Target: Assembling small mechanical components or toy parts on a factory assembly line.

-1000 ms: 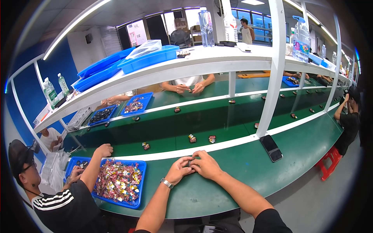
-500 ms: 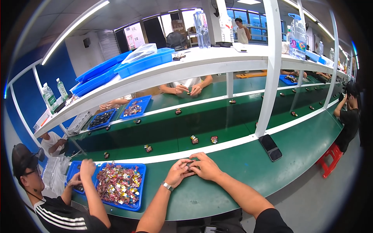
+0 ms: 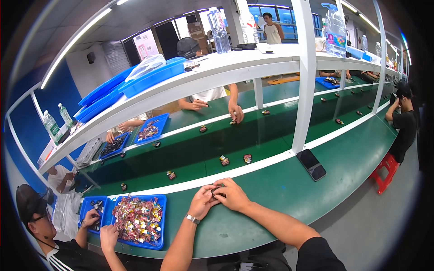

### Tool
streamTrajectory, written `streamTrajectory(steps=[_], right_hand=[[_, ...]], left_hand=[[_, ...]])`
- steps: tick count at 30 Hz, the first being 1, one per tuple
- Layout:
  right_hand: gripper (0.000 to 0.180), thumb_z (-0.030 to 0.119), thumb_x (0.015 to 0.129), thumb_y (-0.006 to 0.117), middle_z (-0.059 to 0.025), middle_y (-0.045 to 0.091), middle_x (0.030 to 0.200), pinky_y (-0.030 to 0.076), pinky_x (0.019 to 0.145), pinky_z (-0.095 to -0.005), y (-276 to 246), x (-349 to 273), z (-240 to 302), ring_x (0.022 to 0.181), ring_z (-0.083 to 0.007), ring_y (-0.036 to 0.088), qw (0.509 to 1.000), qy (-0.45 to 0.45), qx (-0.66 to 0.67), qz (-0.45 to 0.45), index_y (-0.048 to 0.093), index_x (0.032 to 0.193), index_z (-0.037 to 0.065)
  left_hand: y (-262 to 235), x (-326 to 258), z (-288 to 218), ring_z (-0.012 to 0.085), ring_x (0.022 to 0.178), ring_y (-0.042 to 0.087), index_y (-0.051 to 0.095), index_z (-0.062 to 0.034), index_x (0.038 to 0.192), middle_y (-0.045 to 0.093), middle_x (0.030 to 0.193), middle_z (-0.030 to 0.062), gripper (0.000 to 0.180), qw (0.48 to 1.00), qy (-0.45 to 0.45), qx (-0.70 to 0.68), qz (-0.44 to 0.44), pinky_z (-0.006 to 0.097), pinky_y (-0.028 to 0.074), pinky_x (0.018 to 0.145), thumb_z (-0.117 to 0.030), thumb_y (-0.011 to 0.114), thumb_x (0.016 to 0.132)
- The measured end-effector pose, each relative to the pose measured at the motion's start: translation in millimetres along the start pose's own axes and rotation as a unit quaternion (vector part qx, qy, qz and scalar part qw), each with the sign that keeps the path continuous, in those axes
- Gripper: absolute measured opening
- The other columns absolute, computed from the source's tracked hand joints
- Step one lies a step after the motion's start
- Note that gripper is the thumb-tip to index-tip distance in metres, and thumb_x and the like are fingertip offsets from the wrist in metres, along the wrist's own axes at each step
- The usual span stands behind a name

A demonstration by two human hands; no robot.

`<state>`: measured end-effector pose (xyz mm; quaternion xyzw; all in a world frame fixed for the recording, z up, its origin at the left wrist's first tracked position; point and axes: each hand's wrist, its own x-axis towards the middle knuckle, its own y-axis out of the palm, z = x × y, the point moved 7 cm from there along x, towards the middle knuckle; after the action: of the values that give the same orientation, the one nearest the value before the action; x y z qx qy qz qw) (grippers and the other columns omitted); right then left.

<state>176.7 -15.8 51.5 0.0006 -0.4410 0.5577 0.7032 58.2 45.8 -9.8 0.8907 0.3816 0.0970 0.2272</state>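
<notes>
At lower centre, both hands, left hand point(image 3: 202, 204) and right hand point(image 3: 233, 195), pinch a small dark part point(image 3: 215, 190) together over the smooth green table point(image 3: 271, 198), beside a blue plastic tray point(image 3: 159, 226).

**Small dark part pinched between both hands**

A small dark part point(image 3: 215, 190) sits between the fingertips of the left hand point(image 3: 202, 202) and the right hand point(image 3: 232, 194), held just above the green desk point(image 3: 271, 198). Only its top edge shows; the fingers cover the rest, so its shape and any finer detail cannot be told. It lies at the point where both hands meet.
</notes>
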Motion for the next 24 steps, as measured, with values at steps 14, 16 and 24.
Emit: streamTrajectory(steps=[14,16,24], right_hand=[[0.013,0.014,0.08,0.071,-0.0057,0.06,0.119,0.043,0.098,-0.0376,6,-2,-16,0.116,-0.0274,0.05,0.995,0.071,0.069,0.022,0.074,0.091,0.01],[0.013,0.014,0.08,0.071,-0.0061,0.06,0.121,0.043,0.099,-0.0374,7,-3,-18,0.117,-0.0278,0.049,0.994,0.078,0.073,0.019,0.074,0.092,0.01],[0.014,0.01,0.078,0.072,-0.0066,0.059,0.124,0.043,0.099,-0.038,4,1,-2,0.119,-0.0285,0.049,0.998,0.027,0.057,-0.014,0.074,0.092,0.009]], left_hand=[[4,-1,-4,0.0252,0.111,0.059,0.05,-0.0031,0.119,0.054,0.129,0.0149,0.026,1.0,0.015,-0.005,0.011,0.045,0.051,0.096,-0.012,0.056,0.095],[3,-1,-3,0.0252,0.112,0.059,0.05,-0.0031,0.119,0.053,0.131,0.0146,0.026,1.0,0.015,-0.002,0.009,0.045,0.051,0.096,-0.012,0.056,0.095],[-5,0,-2,0.0248,0.114,0.058,0.051,-0.0041,0.119,0.052,0.134,0.0124,0.025,0.999,0.043,0.011,-0.012,0.045,0.05,0.097,-0.014,0.056,0.096]])
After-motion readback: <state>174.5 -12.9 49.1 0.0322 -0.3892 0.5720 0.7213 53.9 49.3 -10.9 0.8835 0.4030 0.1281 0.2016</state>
